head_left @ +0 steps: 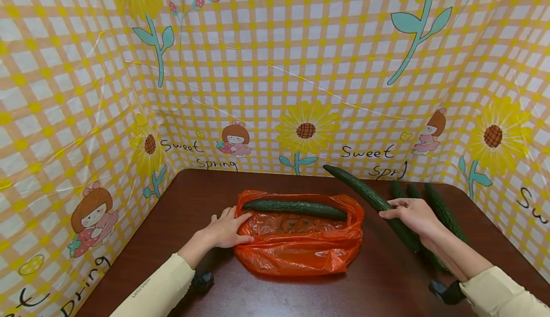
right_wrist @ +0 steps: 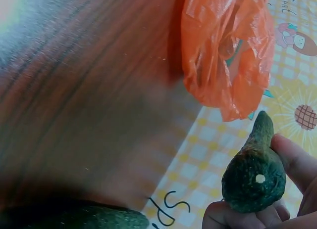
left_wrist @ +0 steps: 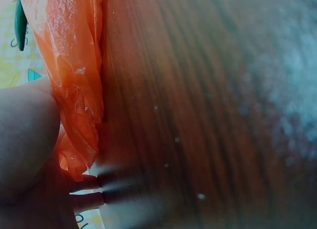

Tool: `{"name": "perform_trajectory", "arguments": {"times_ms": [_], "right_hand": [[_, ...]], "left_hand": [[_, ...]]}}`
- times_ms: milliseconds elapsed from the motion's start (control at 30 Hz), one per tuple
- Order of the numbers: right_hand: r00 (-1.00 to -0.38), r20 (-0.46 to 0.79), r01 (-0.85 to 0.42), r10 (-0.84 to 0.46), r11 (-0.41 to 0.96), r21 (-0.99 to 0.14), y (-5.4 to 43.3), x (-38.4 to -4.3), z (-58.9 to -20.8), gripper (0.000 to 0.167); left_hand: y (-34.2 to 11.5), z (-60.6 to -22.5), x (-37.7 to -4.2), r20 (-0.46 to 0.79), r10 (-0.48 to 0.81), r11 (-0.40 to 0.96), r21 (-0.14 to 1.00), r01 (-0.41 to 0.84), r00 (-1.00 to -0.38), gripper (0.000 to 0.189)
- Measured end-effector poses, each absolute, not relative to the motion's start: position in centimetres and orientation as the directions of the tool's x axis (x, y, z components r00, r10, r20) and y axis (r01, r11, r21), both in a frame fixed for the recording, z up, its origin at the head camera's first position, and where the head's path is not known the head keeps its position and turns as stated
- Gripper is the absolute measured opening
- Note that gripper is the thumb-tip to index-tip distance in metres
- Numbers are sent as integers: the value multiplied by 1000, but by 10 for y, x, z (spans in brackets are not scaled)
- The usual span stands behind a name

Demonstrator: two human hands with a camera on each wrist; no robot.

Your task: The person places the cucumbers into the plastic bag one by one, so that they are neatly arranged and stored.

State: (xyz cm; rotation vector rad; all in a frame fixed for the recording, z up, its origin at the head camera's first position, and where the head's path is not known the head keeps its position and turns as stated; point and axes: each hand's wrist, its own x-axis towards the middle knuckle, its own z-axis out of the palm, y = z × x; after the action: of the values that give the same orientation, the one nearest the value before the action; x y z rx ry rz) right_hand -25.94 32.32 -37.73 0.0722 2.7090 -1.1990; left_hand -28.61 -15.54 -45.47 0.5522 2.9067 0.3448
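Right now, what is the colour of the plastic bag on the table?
The plastic bag is orange-red and slightly see-through; the head view shows it best.

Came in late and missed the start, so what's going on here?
A person's right hand grips a cucumber outside an open orange-red plastic bag. Their left hand touches the bag's left edge. Another cucumber lies inside the bag; more cucumbers lie on the table at the right.

The bag [head_left: 296,255] is orange-red, the table [head_left: 206,188] reddish brown with dark streaks. The cucumbers [head_left: 294,206], some near the far right corner, are all dark green; the sleeves [head_left: 161,283] cream. Beyond the far edge, the white cloth [head_left: 275,76] has yellow-and-peach checks, yellow sunflowers [head_left: 306,131] and black lettering [head_left: 367,152].
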Motion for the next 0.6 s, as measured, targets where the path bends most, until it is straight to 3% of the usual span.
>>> {"name": "perform_trajectory", "arguments": {"times_ms": [600], "right_hand": [[-974, -152, -21, -167, 736, -677, 305, -271, -359, 72]], "left_hand": [[-155, -455, -287, -112, 376, 908, 244, 341, -920, 77]]}}
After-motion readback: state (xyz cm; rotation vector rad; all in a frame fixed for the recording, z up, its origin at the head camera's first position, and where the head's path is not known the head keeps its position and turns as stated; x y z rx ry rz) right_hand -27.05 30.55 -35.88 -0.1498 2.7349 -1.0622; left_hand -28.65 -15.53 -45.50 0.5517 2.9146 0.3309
